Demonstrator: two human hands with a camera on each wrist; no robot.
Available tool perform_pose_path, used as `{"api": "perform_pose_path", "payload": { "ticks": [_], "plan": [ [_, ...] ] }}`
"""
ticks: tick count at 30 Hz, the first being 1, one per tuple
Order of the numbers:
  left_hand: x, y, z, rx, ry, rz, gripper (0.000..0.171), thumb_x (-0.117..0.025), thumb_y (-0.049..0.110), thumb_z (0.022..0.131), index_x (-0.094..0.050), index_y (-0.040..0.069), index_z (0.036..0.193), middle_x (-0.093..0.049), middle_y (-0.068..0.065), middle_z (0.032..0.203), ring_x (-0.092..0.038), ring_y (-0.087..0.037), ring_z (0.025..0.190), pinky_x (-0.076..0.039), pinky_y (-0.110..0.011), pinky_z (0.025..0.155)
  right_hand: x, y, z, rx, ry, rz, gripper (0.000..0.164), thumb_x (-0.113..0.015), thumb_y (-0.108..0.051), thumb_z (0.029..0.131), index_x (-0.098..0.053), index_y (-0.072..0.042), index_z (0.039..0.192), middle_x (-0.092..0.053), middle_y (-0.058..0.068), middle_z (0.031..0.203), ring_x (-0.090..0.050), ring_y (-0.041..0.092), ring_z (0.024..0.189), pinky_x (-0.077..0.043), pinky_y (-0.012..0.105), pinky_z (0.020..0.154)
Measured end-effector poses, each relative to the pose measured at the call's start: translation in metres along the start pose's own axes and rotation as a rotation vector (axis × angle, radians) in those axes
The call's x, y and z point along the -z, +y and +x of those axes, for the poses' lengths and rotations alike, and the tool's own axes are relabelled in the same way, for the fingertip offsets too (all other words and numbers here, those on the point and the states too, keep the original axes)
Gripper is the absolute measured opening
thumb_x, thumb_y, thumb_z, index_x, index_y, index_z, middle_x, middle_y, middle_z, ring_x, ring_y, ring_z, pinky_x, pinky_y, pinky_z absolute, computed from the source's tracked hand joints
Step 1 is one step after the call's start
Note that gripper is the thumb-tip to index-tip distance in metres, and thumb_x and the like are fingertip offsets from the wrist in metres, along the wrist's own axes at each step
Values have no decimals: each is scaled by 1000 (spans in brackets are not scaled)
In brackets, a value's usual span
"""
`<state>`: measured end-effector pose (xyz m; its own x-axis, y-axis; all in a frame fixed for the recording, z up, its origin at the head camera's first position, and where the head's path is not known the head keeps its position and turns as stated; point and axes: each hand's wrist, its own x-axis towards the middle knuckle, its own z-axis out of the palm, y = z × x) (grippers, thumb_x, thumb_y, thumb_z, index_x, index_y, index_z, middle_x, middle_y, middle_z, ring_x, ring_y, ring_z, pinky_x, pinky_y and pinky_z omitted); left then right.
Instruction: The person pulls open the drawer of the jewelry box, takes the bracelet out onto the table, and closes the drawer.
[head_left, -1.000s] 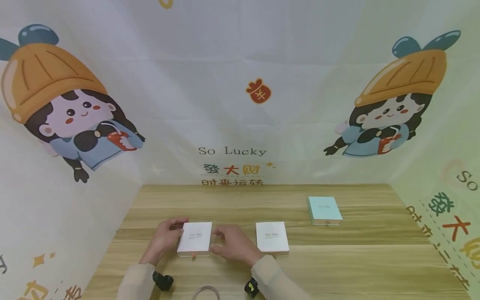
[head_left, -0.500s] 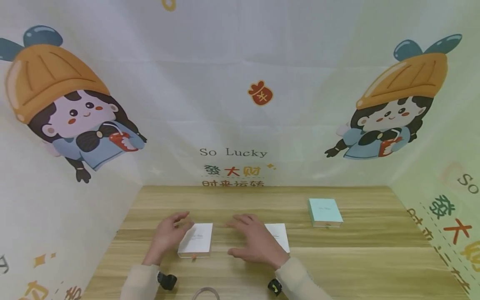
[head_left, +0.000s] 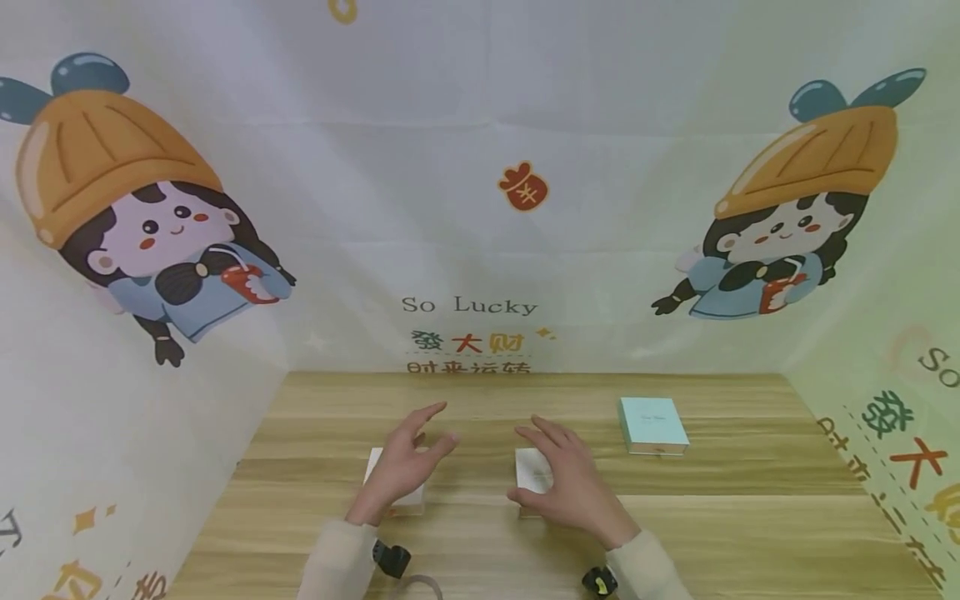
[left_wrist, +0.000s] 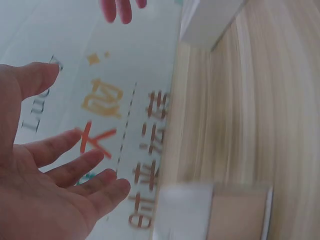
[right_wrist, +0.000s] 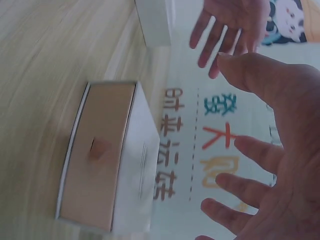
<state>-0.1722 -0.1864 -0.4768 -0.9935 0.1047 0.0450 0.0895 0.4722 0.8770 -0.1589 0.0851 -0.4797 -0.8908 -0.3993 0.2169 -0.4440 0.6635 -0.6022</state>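
My left hand (head_left: 403, 467) hovers over a white box (head_left: 409, 502) on the left, hiding most of its lid; the fingers are spread and hold nothing. Over a second white box (head_left: 531, 471) my right hand (head_left: 568, 479) is held with fingers apart and thumb out, covering its right part. From the right wrist view this box (right_wrist: 97, 155) shows a tan front with a small orange pull tab (right_wrist: 100, 150) and a white lid. Below the left hand in the left wrist view, the left box (left_wrist: 237, 212) shows its tan side.
A mint-green box (head_left: 652, 423) lies farther back on the right of the wood-grain table (head_left: 720, 533). Printed cloth (head_left: 480, 108) hangs behind the table and on both sides. A pale looped cable (head_left: 420, 583) lies at the near edge.
The right hand has left the left white box and moved right over the other one. My left hand has come off the left box's side and shifted right above it.
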Motion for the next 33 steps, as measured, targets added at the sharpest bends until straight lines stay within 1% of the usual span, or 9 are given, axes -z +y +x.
{"api": "perform_pose_path", "payload": {
  "ticks": [2,5,10,13,17,20,24,29,33],
  "plan": [
    [-12,5,4,-8,-17,-25,61,-68,32,99,-46,16,154,-40,-13,162,-35,-39,151,-35,-57,120,4,6,-5,-40,14,17,81,-86,-39,79,-52,-14,149,-41,18,161,-39,47,145,-34,72,111],
    [-29,11,9,0,-42,-51,61,-68,35,99,-47,16,153,-43,-12,161,-38,-38,150,-37,-56,119,9,14,-12,-89,30,51,86,-85,-41,81,-48,-12,153,-38,20,162,-37,48,147,-36,70,112],
    [-54,14,17,8,-117,-80,60,-65,38,100,-48,12,152,-47,-16,157,-42,-40,147,-39,-57,117,12,27,-24,-170,59,142,90,-84,-41,83,-42,-6,154,-38,23,161,-35,49,147,-34,71,114],
    [-66,11,20,16,-142,-84,60,-64,37,101,-49,8,151,-51,-20,153,-47,-43,142,-41,-59,114,11,33,-33,-245,74,205,89,-83,-42,85,-41,-6,155,-41,24,159,-41,50,143,-39,70,110],
    [-78,7,22,22,-151,-103,55,-64,29,101,-51,0,147,-57,-23,145,-54,-43,134,-44,-58,112,6,37,-44,-364,101,328,84,-81,-37,87,-42,-5,154,-47,25,154,-54,48,133,-52,59,103],
    [-85,7,24,18,-154,-112,50,-63,21,101,-53,-4,143,-61,-24,138,-57,-42,129,-45,-57,111,2,37,-52,-447,119,390,80,-81,-33,87,-44,-1,151,-52,26,149,-60,45,127,-57,50,99],
    [-94,7,27,26,-130,-111,42,-63,14,100,-58,-6,137,-66,-23,131,-61,-40,124,-48,-54,108,-7,38,-59,-509,147,380,72,-80,-30,88,-50,4,144,-61,24,138,-65,38,120,-58,45,96],
    [-103,5,30,25,-83,-85,33,-65,7,97,-65,-6,127,-71,-19,120,-66,-35,115,-53,-50,102,-18,39,-60,-511,212,372,55,-80,-22,89,-60,4,133,-70,17,124,-68,28,109,-60,35,88],
    [-107,4,32,32,-59,-59,25,-67,2,95,-71,-5,119,-74,-17,113,-68,-31,107,-57,-45,94,-20,39,-59,-516,238,363,40,-80,-16,88,-68,2,121,-73,11,110,-69,20,98,-58,23,79]
  ]
}}
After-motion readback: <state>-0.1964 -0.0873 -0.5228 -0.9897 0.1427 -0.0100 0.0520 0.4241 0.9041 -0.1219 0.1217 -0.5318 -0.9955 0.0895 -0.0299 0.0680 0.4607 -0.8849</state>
